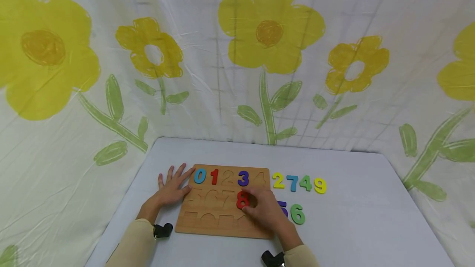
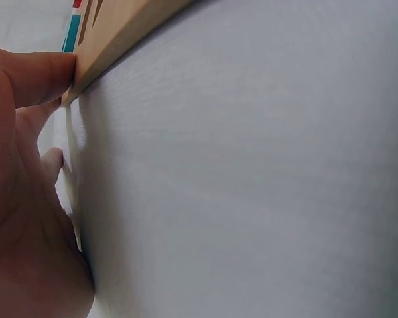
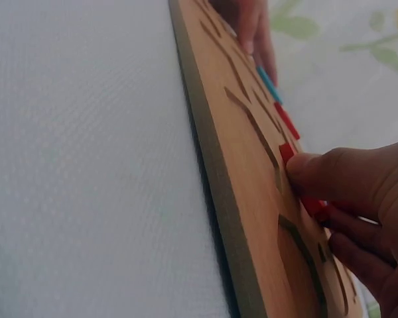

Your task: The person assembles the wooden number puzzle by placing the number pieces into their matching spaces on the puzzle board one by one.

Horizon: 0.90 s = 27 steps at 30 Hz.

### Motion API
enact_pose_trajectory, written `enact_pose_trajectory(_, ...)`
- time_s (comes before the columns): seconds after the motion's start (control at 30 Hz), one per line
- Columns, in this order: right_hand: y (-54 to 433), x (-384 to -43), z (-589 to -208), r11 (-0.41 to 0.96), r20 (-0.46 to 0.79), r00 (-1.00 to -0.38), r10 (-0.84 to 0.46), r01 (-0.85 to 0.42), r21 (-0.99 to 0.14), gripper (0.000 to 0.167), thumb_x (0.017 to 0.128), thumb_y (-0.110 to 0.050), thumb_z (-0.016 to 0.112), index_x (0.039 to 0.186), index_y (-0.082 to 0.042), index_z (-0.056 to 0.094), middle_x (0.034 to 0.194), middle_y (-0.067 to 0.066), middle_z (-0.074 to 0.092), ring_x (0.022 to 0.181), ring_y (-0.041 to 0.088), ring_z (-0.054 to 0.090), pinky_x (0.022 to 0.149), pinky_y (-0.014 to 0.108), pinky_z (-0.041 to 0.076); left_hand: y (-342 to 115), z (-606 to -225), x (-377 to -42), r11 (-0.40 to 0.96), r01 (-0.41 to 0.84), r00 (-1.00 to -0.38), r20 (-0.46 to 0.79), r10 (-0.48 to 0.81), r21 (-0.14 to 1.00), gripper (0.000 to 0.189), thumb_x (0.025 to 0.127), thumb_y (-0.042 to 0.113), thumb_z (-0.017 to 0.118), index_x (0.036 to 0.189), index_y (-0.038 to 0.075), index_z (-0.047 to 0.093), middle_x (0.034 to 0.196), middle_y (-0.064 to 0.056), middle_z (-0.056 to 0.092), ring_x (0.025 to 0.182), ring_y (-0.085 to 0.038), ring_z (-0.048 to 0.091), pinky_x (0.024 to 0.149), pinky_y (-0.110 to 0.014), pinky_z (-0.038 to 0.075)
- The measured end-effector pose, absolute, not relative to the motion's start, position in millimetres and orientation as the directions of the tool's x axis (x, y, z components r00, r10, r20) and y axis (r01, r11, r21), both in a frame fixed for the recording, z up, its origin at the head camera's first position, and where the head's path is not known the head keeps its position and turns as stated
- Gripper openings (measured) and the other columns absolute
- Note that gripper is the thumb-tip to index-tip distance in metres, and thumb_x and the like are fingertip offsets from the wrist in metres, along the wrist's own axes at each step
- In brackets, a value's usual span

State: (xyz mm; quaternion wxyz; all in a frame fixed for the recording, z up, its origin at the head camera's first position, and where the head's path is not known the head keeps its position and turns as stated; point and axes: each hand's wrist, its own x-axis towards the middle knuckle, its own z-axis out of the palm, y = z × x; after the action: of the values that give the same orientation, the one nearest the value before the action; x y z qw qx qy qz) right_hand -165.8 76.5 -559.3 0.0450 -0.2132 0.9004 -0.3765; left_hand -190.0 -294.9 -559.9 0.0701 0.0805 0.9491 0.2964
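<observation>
A wooden number puzzle board lies on the white table, with the blue 0, red 1 and purple 3 in its top row. My right hand pinches the red number 8 between thumb and fingers, over the right part of the middle row. In the right wrist view the red piece shows at the board's surface, partly hidden by the thumb. My left hand rests spread at the board's left edge, with thumb and fingertip touching the board's side.
Right of the board stand a yellow 2, blue 7, green 4 and yellow 9 in a row. Below them lie a green 6 and a purple 5, partly hidden by the right hand. A flowered curtain hangs behind the table.
</observation>
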Motion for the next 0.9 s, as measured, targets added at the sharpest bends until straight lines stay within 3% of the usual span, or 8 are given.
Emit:
enact_pose_trajectory(0.37,78.7,-164.5,-560.0,0.675,0.072,-0.900,-0.430,-0.373,-0.637,0.064,0.093,-0.026,0.090,0.152,-0.017,0.066,0.150,0.001,0.071,0.143,0.028,0.065,0.117,0.052,0.054,-294.9,-563.0,-191.8,0.793,0.130,-0.975,-0.069,0.211,0.595,0.066,0.108,0.035,0.061,0.169,0.019,0.040,0.179,-0.030,0.015,0.162,-0.065,-0.008,0.117,-0.085,-0.020)
enact_pose_trajectory(0.7,94.8,-154.8,-539.3,0.558,0.162,-0.888,-0.429,-0.402,-0.726,0.062,0.089,-0.020,0.093,0.147,-0.014,0.071,0.145,0.001,0.074,0.138,0.028,0.068,0.112,0.055,0.057,-293.6,-558.0,-192.2,0.828,0.100,-0.974,-0.115,0.194,0.552,0.066,0.110,0.029,0.060,0.171,0.014,0.038,0.181,-0.029,0.014,0.163,-0.064,-0.007,0.118,-0.085,-0.018)
enact_pose_trajectory(0.9,105.6,-149.3,-525.3,0.493,0.182,-0.873,-0.453,-0.415,-0.765,0.062,0.090,-0.028,0.093,0.146,-0.014,0.071,0.148,-0.003,0.072,0.139,0.025,0.068,0.112,0.054,0.057,-295.1,-558.2,-189.5,0.805,0.118,-0.978,-0.072,0.195,0.581,0.065,0.108,0.031,0.062,0.168,0.015,0.042,0.178,-0.031,0.018,0.161,-0.066,-0.005,0.117,-0.087,-0.018)
